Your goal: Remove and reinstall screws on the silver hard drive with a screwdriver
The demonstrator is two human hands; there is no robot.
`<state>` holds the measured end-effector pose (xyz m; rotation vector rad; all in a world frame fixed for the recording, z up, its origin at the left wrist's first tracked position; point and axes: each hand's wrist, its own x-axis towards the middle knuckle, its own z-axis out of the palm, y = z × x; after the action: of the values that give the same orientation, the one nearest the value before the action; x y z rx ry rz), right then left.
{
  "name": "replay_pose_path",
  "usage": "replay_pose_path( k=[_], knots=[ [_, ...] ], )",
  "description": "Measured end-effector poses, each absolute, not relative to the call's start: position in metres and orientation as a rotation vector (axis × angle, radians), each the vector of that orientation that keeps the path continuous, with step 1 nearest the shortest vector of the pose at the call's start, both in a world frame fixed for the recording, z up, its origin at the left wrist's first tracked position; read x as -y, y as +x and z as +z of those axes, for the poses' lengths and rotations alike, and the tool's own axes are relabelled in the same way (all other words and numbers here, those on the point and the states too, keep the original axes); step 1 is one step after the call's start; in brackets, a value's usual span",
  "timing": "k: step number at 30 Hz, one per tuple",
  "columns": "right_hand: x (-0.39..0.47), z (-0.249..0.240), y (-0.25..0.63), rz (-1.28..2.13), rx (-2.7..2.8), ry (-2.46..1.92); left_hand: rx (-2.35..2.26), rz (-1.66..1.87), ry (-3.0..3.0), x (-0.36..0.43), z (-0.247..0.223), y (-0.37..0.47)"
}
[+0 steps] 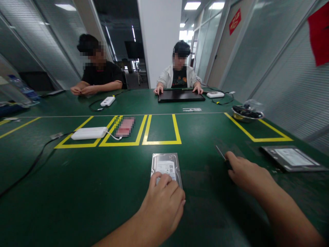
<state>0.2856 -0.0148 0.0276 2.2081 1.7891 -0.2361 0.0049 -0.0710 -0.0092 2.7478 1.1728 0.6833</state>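
Note:
A silver hard drive [166, 164] with a white label lies flat on the green table mat, just in front of me. My left hand [163, 200] rests on its near edge, fingers curled over the casing. My right hand [246, 173] is to the right of it and grips a thin screwdriver [220, 152], whose metal tip points away and to the left, above the mat. A second drive or flat tray [293, 157] with a light label lies at the right, beyond my right hand.
Yellow tape boxes [161, 141] mark the mat's middle; a white power bank [88, 133] with a cable lies in the left one. A metal bowl [246, 115] of small parts stands far right. Two people sit across the table, one with hands on a black laptop [181, 95].

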Motion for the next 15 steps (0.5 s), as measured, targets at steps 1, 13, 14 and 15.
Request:
replay_pose_path(
  k=[1,13,14,15],
  knots=[
    [0.015,0.028,0.285,-0.224,-1.791,2.216,-1.167,0.689,2.750,0.071,-0.009,0.005],
    [0.014,0.031,0.277,-0.506,-2.684,2.488,-1.133,0.702,2.748,0.070,-0.007,0.003],
    [0.015,0.031,0.275,-0.582,-2.787,2.465,-1.136,0.703,2.749,0.069,-0.008,0.003],
    [0.016,0.031,0.273,-0.669,-2.873,2.445,-1.139,0.703,2.750,0.069,-0.008,0.003]
  ],
)
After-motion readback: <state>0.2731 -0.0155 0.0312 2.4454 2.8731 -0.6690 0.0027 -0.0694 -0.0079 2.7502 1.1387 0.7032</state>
